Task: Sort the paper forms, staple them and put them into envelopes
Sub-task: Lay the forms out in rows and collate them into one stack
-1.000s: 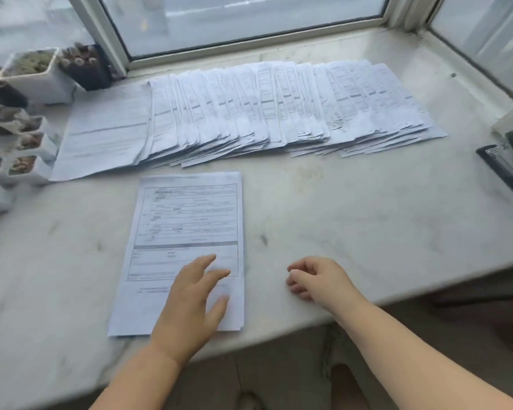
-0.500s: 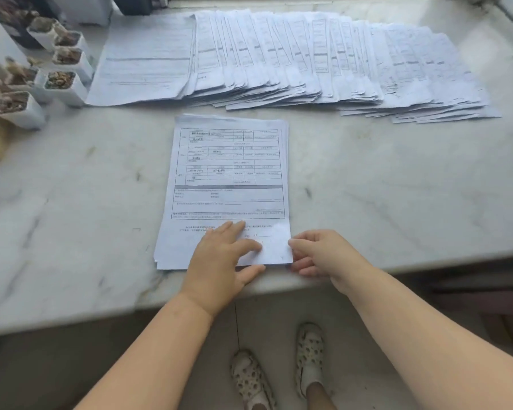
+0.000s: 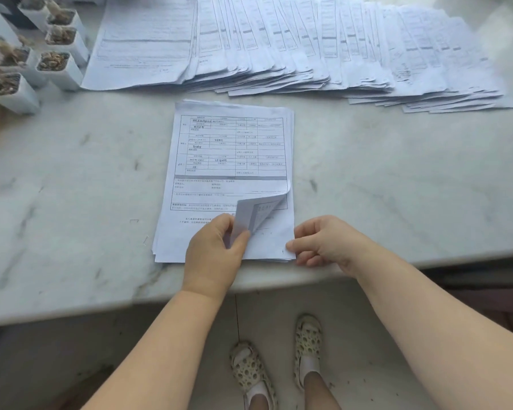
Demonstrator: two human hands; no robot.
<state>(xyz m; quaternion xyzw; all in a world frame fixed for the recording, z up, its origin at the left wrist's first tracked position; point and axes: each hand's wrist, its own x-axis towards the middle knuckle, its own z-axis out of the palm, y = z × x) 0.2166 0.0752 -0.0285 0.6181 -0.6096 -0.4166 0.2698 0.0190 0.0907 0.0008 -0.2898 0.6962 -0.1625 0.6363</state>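
A pale marble counter (image 3: 397, 187) with grey veins runs across the room, its near edge curving over a light floor. Along the far side a long fanned row of forms (image 3: 308, 45) lies overlapped, sheet upon sheet, reaching from the left-hand plain page to the right end. At the far left stand several small white pots (image 3: 57, 66) filled with something dry and brownish. Close to the near edge sits a stack of forms (image 3: 228, 161), printed with ruled boxes and some handwriting, its sheets slightly out of line at the edges. The left hand (image 3: 212, 255) rests on the lower part of that stack and has thumb and fingers pinched on the bottom right corner of the top sheet (image 3: 258, 213), which is curled up and over so its underside shows. The right hand (image 3: 323, 241) lies on the counter just beside the stack's lower right corner, fingers loosely curled, one fingertip touching the paper's edge and gripping nothing. A few loose staples (image 3: 134, 221) lie on the marble left of the stack. Below the counter, two feet in perforated pale shoes (image 3: 249, 371) stand on the floor
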